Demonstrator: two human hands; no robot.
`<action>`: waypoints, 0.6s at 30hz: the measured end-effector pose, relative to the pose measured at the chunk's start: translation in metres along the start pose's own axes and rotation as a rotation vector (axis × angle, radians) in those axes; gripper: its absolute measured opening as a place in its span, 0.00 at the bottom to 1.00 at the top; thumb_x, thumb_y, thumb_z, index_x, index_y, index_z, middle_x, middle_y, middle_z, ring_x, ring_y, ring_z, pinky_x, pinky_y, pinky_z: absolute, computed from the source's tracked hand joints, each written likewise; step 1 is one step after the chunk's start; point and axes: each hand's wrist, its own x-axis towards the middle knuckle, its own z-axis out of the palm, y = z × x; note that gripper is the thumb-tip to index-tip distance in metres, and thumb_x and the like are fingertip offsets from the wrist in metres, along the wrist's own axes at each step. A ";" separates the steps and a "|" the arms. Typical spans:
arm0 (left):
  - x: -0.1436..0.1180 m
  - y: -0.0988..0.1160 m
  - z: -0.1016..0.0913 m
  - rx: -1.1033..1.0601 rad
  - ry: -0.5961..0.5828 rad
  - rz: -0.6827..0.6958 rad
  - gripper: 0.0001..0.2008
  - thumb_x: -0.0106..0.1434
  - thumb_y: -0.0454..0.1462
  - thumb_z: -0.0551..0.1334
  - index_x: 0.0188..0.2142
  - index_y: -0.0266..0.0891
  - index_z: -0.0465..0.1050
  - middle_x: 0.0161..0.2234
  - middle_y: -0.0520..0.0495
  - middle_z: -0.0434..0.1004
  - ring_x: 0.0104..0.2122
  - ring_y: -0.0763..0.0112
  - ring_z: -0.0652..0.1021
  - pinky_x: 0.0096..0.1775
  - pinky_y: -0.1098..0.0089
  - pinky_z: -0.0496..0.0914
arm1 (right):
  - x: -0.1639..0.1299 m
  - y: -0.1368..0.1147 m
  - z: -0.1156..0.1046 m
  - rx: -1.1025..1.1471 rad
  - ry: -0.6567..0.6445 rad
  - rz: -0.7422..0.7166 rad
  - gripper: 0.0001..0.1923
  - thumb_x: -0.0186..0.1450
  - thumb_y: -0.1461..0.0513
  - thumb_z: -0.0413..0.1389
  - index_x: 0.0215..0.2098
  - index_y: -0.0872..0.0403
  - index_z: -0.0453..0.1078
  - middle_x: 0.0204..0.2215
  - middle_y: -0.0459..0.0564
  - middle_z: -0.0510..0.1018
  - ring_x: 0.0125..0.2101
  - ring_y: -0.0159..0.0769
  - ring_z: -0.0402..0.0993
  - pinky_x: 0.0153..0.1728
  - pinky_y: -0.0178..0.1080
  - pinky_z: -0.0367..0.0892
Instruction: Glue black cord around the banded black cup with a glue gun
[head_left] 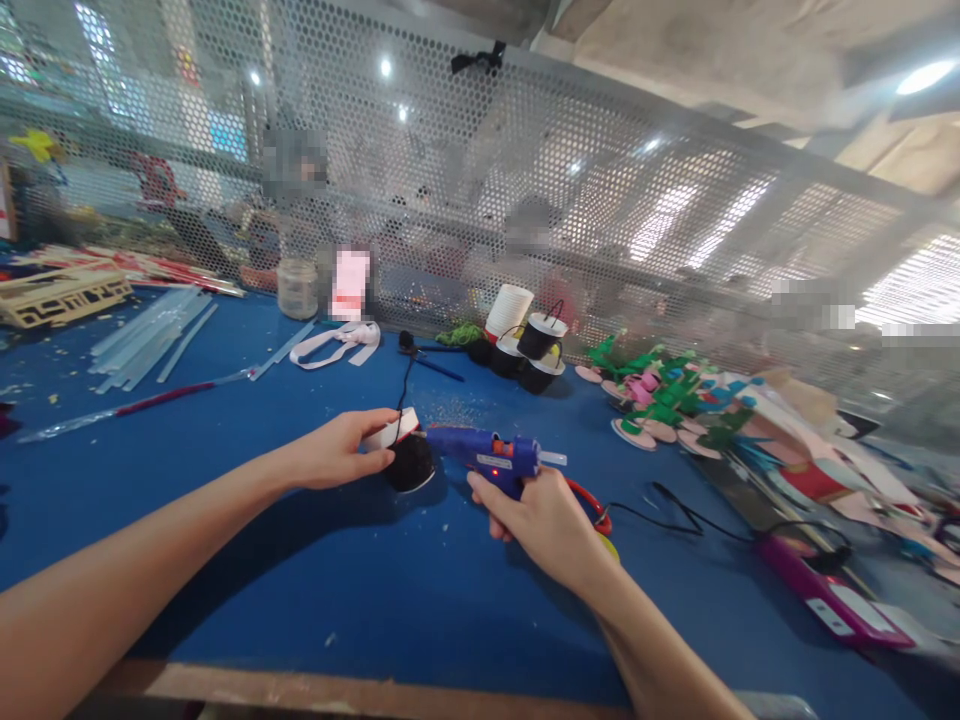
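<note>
Along the near side runs one wooden edge (337, 690), bounding a blue tabletop (360, 590). At right lies one purple power strip (795, 575); beside the right wrist, one red loop (600, 515) and one yellow object (610, 547) show, both partly hidden. Two hands meet near the middle. The right hand (551, 515) is wrapped round the handle of one blue glue gun (487, 450), with one red light lit and one clear stick (553, 458) projecting from the rear. The left hand (341, 450), thumb and fingers together, is clamped on the white, red-edged end of one black cup (409, 468). The cup lies at the left fingertips, just before the gun's nozzle; whether nozzle and cup touch cannot be told. Beyond are one pen (440, 370), one white ribbon (337, 343) and, at left, a bundle of glue sticks (142, 340), overlapping too much to count. Farther back stand three black cups (541, 340), one of them atop the others, beside one white stack (508, 310); right of these are green figures (671, 400) on pink discs, crowded past counting. One jar (298, 290) stands at left before one perforated screen (450, 140).
</note>
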 end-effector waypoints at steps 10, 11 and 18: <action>0.000 0.001 0.000 0.063 0.012 0.010 0.10 0.54 0.34 0.53 0.37 0.34 0.64 0.25 0.54 0.61 0.25 0.76 0.61 0.27 0.77 0.57 | -0.004 0.008 0.012 -0.007 -0.006 -0.087 0.13 0.56 0.54 0.50 0.27 0.57 0.65 0.16 0.46 0.71 0.13 0.29 0.65 0.14 0.31 0.61; 0.000 0.001 0.000 0.066 0.011 0.015 0.10 0.54 0.34 0.53 0.36 0.34 0.64 0.25 0.54 0.61 0.25 0.76 0.61 0.27 0.77 0.57 | -0.004 0.007 0.012 -0.017 -0.002 -0.102 0.13 0.56 0.54 0.50 0.26 0.57 0.65 0.14 0.46 0.70 0.13 0.29 0.65 0.14 0.31 0.61; 0.000 -0.001 0.001 0.056 0.017 0.015 0.09 0.54 0.36 0.53 0.35 0.34 0.64 0.25 0.54 0.60 0.24 0.76 0.60 0.26 0.77 0.56 | -0.006 0.000 0.010 -0.126 0.050 -0.160 0.11 0.57 0.56 0.49 0.23 0.55 0.64 0.12 0.43 0.66 0.12 0.30 0.64 0.15 0.32 0.61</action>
